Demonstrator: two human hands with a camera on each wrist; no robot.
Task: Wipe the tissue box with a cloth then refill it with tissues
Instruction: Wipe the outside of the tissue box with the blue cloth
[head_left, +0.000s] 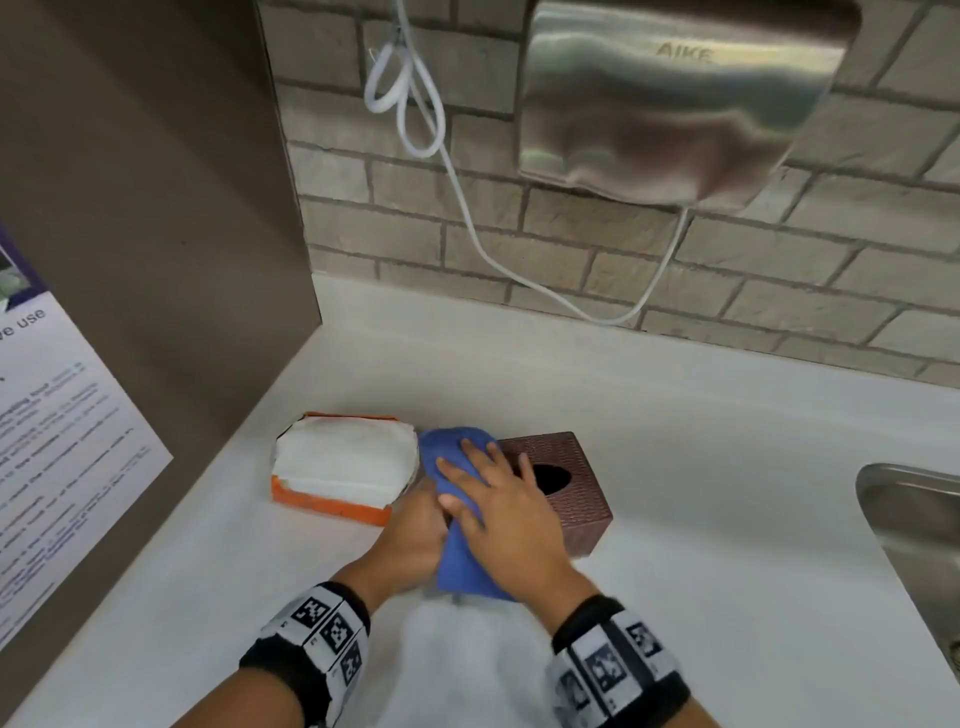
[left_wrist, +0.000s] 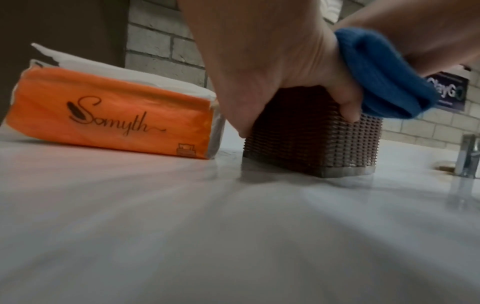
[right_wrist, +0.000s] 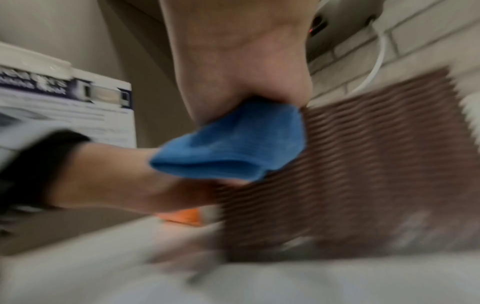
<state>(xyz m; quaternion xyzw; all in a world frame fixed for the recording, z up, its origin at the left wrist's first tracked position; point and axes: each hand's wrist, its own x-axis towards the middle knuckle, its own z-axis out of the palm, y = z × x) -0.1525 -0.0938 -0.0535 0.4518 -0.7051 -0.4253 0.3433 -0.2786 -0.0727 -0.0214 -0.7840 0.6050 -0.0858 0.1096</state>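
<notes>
— Wristbands with printed markers sit closest to the head camera, one on each forearm; beyond them both hands meet at the tissue box (head_left: 563, 486). What is each hand doing?

— The right hand (head_left: 511, 512) lies flat, fingers spread, pressing a blue cloth (head_left: 457, 519) onto the box's top and left edge. The left hand (left_wrist: 272, 67) curls over the near corner of the box, thumb down one side and fingers on the other, steadying it.

— Where does the box stand?

— Upright on the white counter (head_left: 701, 467), just beside an orange tissue pack (left_wrist: 103, 111) whose top is open, white sheets showing. A steel sink (head_left: 914, 514) is well apart to the right.

— How should the box handle?

— Judging by looks, it is a stiff, ribbed brown cube, probably light when empty — hence the bracing hand, since a hard wipe could slide it on the smooth counter. The ribbing gives fingers purchase, so opposite side walls seem the best place to hold. The cloth is soft and folds over edges; the tissues are flimsy and are best lifted as a stack.

— Anything unclear?

— Plenty. The right wrist view is smeared by blur, the box's far sides are hidden, and the dark oval opening shows nothing inside — whether it is empty cannot be told, nor how it opens for refilling.
</notes>
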